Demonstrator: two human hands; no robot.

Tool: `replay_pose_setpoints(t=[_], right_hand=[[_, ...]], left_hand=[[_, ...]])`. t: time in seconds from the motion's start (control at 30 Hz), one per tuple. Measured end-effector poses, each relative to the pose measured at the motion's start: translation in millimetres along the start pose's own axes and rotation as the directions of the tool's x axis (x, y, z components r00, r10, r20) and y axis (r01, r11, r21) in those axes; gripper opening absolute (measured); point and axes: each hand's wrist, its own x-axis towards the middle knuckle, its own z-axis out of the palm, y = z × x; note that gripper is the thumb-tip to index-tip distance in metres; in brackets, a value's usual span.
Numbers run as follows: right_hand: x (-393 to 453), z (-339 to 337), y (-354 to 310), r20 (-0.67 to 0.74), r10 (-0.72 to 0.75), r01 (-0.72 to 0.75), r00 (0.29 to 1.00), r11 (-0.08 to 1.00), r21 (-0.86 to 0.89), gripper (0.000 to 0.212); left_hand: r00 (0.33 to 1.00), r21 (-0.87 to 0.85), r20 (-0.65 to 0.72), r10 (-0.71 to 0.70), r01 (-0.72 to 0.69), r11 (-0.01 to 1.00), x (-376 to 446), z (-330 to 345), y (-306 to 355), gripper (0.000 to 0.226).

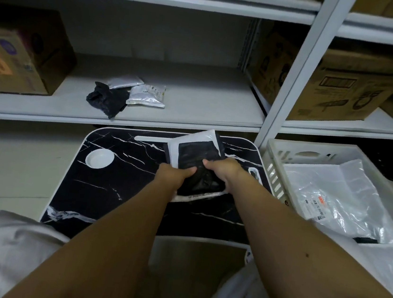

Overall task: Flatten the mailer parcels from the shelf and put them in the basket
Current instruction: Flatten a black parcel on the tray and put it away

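Both hands — left hand (175, 174), right hand (222, 168) — grip one mailer (197, 154); three parcels (128, 93) shelved

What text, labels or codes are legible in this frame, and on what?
No text can be read.
Shipping label on the clear mailer in the basket: orange tag and barcodes, print too small.
Cardboard box right: dark printed graphics and lines, blurred.
Cardboard box left: purple round logo and orange patch, blurred.
White mailer on the shelf: small label, unreadable.
Mailer held by both hands: edge print, unreadable.
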Motion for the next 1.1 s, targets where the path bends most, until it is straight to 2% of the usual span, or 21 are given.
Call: replay_pose_setpoints(t=[0.17,0.3,0.4,0.6,0.73,0.83,1.0,1.1], right_hand=[[-4.3,-44.1,-30.7,-0.072,-0.075,0.07,0.995,0.995,-0.066,0.052],[-10.1,-83.8,-39.9,-0.131,-0.104,0.1,0.986,0.994,-0.035,0.055],[-14.6,-113.2,-32.5,-0.152,-0.099,0.105,0.983,0.994,0.027,0.046],[-19.1,-194.7,8.5,-0.224,-0.046,0.081,0.974,0.985,0.15,0.031],[-12.7,-246.2,46.1,-0.257,0.03,0.028,0.966,0.976,0.218,0.04],[-8.4,-274.3,71.7,-0.304,0.052,0.027,0.951,0.968,0.251,0.025],[21.1,-301.9,115.7,-0.344,0.109,-0.027,0.933,0.972,0.235,0.023],[40.9,-305.3,139.3,-0.332,0.153,-0.081,0.931,0.972,0.219,0.033]], left_hand=[[0.991,0.023,-0.021,0.13,-0.129,0.991,-11.8,42.3,26.9,0.057],[0.98,0.025,0.016,0.196,-0.197,0.98,-18.1,78.7,42.7,0.052],[0.975,0.055,0.051,0.216,-0.218,0.974,-20.3,105.8,45.2,0.052],[0.966,0.247,0.136,0.22,-0.248,0.937,-31.9,192.8,34.7,0.044],[0.951,0.391,0.205,0.23,-0.295,0.872,-33.2,254.2,20.4,0.056],[0.941,0.487,0.256,0.22,-0.323,0.812,-34.4,292.3,7.3,0.046],[0.957,0.619,0.265,0.116,-0.261,0.741,-13.9,335.4,-25.9,0.047],[0.95,0.74,0.288,0.12,-0.3,0.602,-3.5,349.4,-35.4,0.043]])
